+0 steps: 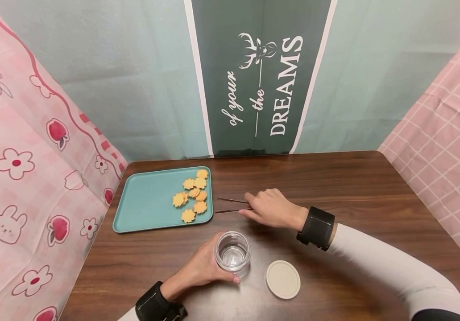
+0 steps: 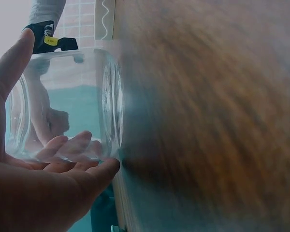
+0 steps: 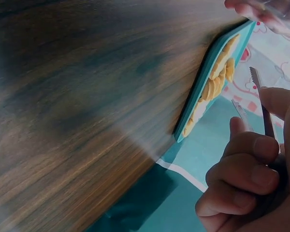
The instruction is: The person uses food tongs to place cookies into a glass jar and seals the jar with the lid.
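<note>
Your left hand (image 1: 199, 270) curls round the empty glass jar (image 1: 232, 252) on the dark wooden table (image 1: 358, 187), its white lid (image 1: 283, 279) just beside. Your right hand (image 1: 271, 207) pinches the tweezers (image 1: 231, 205) lying near the teal tray (image 1: 145, 205) of orange flower pieces (image 1: 192, 194). Pink patterned cloths flank a green "DREAMS" banner (image 1: 259, 76) behind.

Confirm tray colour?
Teal tray, plain with no pattern, holding orange flower-shaped pieces. Head view shows it best.

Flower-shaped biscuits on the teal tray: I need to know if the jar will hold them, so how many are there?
8 biscuits show, clustered by the right edge of the teal tray: one at the far corner, two below, two overlapping mid-cluster, one leftward, two nearest. Overlaps may hide more.
</note>
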`<state>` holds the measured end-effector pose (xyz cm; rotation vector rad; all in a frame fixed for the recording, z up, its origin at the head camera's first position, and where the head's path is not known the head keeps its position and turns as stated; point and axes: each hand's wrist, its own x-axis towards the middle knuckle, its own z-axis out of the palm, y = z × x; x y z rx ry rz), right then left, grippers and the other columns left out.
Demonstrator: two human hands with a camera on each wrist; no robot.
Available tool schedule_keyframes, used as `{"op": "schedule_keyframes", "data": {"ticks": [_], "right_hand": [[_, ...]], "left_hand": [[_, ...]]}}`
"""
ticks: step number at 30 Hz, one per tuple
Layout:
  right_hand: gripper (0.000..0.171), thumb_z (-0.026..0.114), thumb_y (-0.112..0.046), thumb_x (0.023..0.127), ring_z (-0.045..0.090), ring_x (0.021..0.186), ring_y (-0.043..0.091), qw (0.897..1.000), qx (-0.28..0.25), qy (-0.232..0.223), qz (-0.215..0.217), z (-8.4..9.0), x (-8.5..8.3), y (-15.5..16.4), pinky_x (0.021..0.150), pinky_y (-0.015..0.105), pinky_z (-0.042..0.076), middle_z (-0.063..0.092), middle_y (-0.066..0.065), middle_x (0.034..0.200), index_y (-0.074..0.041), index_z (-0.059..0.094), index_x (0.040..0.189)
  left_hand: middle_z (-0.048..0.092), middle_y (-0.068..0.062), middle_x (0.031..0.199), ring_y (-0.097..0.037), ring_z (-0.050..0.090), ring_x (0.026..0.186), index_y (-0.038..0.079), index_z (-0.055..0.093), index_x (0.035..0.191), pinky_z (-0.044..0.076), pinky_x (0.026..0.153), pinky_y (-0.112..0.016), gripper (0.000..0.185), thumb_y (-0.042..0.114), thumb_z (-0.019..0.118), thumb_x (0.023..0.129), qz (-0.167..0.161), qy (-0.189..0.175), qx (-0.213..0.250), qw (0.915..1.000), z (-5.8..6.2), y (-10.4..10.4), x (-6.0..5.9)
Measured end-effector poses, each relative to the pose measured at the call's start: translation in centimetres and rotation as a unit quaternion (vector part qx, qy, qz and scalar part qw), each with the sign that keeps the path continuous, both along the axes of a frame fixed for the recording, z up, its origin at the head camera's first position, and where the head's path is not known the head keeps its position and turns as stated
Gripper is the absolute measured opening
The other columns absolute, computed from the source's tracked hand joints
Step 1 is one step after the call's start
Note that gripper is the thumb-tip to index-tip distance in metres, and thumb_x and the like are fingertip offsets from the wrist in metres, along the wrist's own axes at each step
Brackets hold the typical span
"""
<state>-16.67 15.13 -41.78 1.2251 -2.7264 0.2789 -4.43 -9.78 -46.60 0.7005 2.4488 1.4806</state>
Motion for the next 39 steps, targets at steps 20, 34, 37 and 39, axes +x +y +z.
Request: {"op": "schedule_keyframes", "data": {"ticks": [20, 34, 37, 39], "right_hand": [[0.040, 0.064, -0.050, 0.104, 0.048, 0.046, 0.012, 1.000, 0.015, -0.005, 0.006, -0.8, -0.6, -2.3, 0.042, 0.033, 0.038, 0.042, -0.009, 0.053, -0.017, 0.054, 0.083], [0.041, 0.062, -0.051, 0.104, 0.054, 0.049, 0.016, 0.999, 0.025, -0.022, -0.004, -1.5, -1.1, -3.4, 0.043, 0.035, 0.041, 0.045, -0.008, 0.055, -0.016, 0.056, 0.084], [0.041, 0.062, -0.051, 0.104, 0.055, 0.049, 0.016, 0.999, 0.027, -0.025, -0.006, -1.6, -1.2, -3.5, 0.043, 0.035, 0.041, 0.045, -0.008, 0.055, -0.017, 0.057, 0.084], [0.041, 0.062, -0.051, 0.104, 0.055, 0.050, 0.016, 0.999, 0.026, -0.026, -0.006, -1.8, -1.3, -3.7, 0.043, 0.035, 0.041, 0.046, -0.008, 0.056, -0.017, 0.057, 0.084]], "left_hand": [[0.067, -0.010, 0.135, -0.029, 0.065, 0.123, 0.010, 0.054, 0.144, 0.050, 0.110, -0.048, 0.100, 0.034, 0.104, 0.061, 0.003, -0.012, -0.002, 0.9999, 0.3, -0.1, 0.0], [0.067, -0.010, 0.134, -0.029, 0.065, 0.123, 0.008, 0.053, 0.145, 0.051, 0.110, -0.048, 0.101, 0.035, 0.104, 0.062, 0.003, 0.001, -0.016, 0.9999, 0.3, 0.0, -0.2], [0.067, -0.010, 0.134, -0.029, 0.065, 0.123, 0.008, 0.053, 0.145, 0.051, 0.110, -0.048, 0.101, 0.035, 0.104, 0.062, 0.003, -0.004, -0.013, 0.9999, 0.3, 0.0, -0.1], [0.068, -0.010, 0.134, -0.029, 0.065, 0.123, 0.008, 0.053, 0.145, 0.050, 0.110, -0.048, 0.101, 0.035, 0.104, 0.062, 0.004, -0.006, -0.012, 0.9999, 0.2, 0.0, -0.1]]}}
